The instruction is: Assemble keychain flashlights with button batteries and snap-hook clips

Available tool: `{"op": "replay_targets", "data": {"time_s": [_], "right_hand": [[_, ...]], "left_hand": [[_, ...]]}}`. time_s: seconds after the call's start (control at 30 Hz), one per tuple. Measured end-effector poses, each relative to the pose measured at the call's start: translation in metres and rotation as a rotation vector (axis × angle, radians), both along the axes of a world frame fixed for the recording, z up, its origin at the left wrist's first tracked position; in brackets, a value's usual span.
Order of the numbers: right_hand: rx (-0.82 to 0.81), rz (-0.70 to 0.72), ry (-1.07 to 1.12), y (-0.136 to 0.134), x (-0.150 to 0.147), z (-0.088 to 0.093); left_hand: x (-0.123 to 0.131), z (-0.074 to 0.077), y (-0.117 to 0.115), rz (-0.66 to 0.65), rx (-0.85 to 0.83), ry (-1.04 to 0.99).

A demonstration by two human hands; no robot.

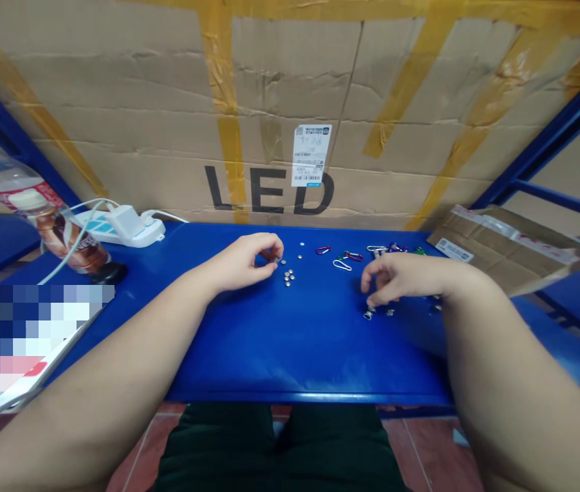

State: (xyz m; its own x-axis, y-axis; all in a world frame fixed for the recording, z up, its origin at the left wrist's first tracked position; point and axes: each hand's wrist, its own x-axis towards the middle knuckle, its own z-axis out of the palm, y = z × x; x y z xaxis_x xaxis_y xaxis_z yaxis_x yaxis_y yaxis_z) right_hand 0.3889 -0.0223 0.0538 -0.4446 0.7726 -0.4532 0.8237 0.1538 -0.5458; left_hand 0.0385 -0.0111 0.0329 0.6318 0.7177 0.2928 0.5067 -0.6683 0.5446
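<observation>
Several things share my feed, and I read them from the left. A clear plastic bottle (38,219) with a brown label leans at the upper left, just beside a white power strip (120,229) with a white cable running from it. A pixelated patch (28,342) hides the lower left corner. The blue table (300,362) runs across the middle.

My left hand (241,263) has its thumb and fingertips pinched on a small metal piece (272,257), mostly hidden. Just to its right, silver studs (288,277) sit in a loose cluster, with a few strays nearer the far edge. Beyond them lie small carabiners (354,256) in red, green, blue and silver. My right hand (402,280) curls downward, its fingertips (371,301) just above a small silver clasp (368,314); I cannot tell whether they pinch it. More small metal parts (436,304) lie at its far side. A flattened cardboard mailer (509,246) sits at the right edge.
</observation>
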Motion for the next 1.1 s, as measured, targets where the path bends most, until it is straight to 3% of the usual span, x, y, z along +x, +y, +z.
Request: {"op": "replay_targets", "data": {"time_s": [0.13, 0.33, 0.47, 0.6, 0.8, 0.97, 1.1], "right_hand": [[-0.029, 0.001, -0.059, -0.01, -0.013, 0.002], [-0.048, -0.065, -0.055, -0.005, -0.017, -0.009], [0.172, 0.005, 0.037, 0.005, -0.022, -0.02], [0.444, 0.111, 0.262, 0.007, -0.036, -0.027], [0.366, 0.064, 0.574, -0.008, -0.066, -0.031], [0.504, 0.068, 0.642, -0.012, -0.075, -0.033], [0.433, 0.021, 0.711, -0.01, -0.076, -0.038]], "left_hand": [[0.003, -0.004, -0.001, -0.013, -0.104, -0.071], [0.008, -0.008, -0.002, -0.067, -0.153, -0.108], [0.011, -0.01, -0.003, -0.094, -0.139, -0.099], [0.014, -0.009, -0.005, -0.103, -0.088, -0.077], [0.02, -0.007, -0.011, -0.089, -0.104, -0.071], [0.023, -0.006, -0.016, -0.094, -0.122, -0.091], [0.024, -0.007, -0.018, -0.097, -0.141, -0.12]]}}
